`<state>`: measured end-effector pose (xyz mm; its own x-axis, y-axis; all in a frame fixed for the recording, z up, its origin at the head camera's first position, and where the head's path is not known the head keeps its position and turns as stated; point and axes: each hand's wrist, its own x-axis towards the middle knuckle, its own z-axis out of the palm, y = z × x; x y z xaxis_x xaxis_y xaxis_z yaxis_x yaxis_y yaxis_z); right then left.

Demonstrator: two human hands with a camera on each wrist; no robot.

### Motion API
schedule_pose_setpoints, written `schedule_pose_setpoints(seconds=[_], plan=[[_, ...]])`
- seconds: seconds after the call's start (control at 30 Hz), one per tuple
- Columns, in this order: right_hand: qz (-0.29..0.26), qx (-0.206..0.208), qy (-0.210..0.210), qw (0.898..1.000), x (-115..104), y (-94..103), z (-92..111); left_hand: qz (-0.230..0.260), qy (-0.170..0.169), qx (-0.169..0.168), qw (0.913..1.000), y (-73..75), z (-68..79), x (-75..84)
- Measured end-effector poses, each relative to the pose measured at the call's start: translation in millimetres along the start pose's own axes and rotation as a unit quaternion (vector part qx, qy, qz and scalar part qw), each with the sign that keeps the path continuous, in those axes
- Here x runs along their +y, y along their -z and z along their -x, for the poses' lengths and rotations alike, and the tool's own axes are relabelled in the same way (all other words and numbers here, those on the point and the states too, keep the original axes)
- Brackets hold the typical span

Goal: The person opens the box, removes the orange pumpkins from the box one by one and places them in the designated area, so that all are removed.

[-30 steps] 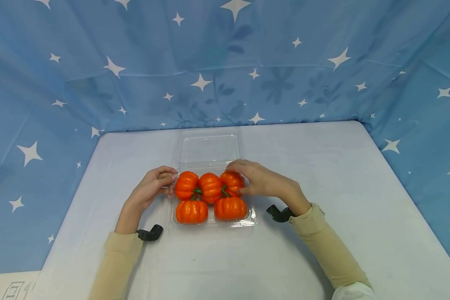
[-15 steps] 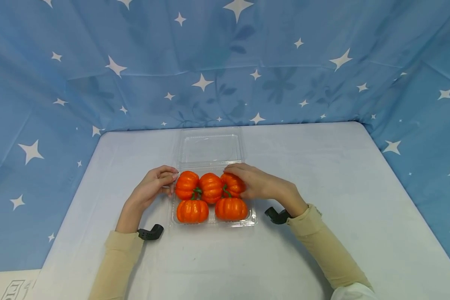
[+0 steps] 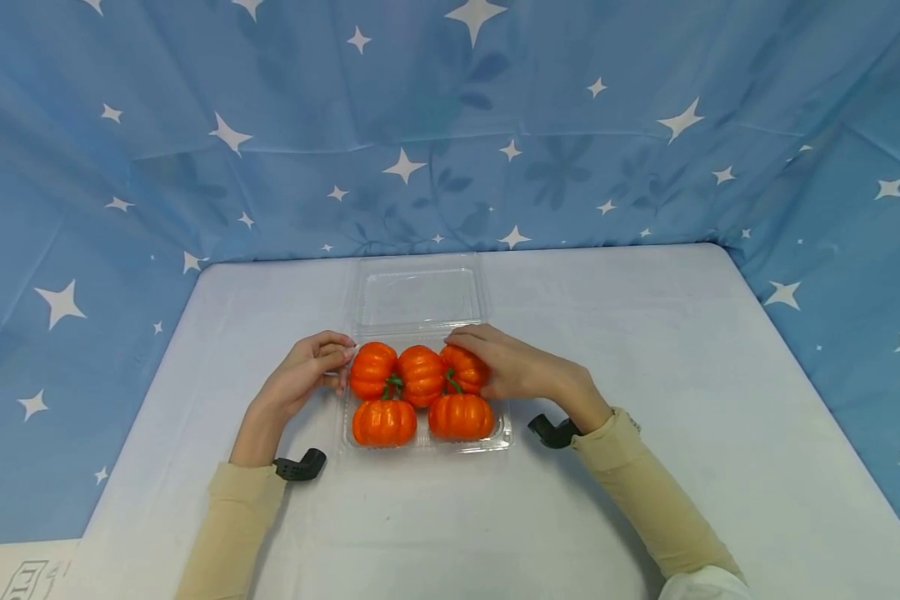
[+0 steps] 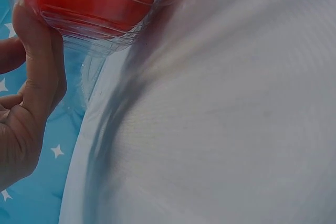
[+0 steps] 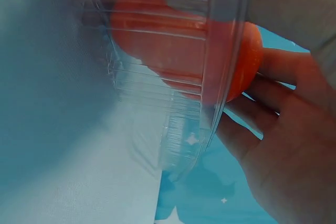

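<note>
Several small orange pumpkins with green stems lie in a clear plastic clamshell box (image 3: 427, 442), three at the back and two in front. My right hand (image 3: 521, 367) grips the back right pumpkin (image 3: 463, 367) from above, its fingers over the far side and its thumb toward the near side. In the right wrist view, that pumpkin (image 5: 247, 61) shows beyond the clear box wall, with the fingers around it. My left hand (image 3: 307, 371) is beside the back left pumpkin (image 3: 373, 371). Its fingertips touch the box's left edge, and in the left wrist view a fingertip (image 4: 21, 3) meets the rim.
The box's open lid (image 3: 420, 300) lies flat behind the base, near the table's back edge. A white cloth covers the table (image 3: 645, 350). Blue curtains (image 3: 450, 125) with white stars hang behind and at both sides. Black wrist cameras (image 3: 302, 465) sit on both wrists.
My right hand has lowered and closed farther over the back right pumpkin, its fingertips shifting slightly left. My left hand and the other pumpkins have stayed in place.
</note>
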<state>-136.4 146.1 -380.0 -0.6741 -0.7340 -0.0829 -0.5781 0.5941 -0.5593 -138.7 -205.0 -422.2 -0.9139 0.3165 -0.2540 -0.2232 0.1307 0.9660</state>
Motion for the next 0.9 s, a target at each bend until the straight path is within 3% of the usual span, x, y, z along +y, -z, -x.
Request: schedule_pose_setpoints(seconds=[0.27,0.6,0.9], plan=[[-0.004,0.009,-0.004,1.0,2,2.5,2,0.002,-0.006,-0.009,0.9999,-0.1,0.5,0.4],[-0.053,0.024,-0.001,0.998,0,11.3,4,-0.002,0.003,0.0,1.0,0.9,0.5,-0.4],[-0.076,0.026,-0.023,0.996,3,17.5,9,-0.005,-0.001,0.0,1.0,2.1,-0.1,-1.7]])
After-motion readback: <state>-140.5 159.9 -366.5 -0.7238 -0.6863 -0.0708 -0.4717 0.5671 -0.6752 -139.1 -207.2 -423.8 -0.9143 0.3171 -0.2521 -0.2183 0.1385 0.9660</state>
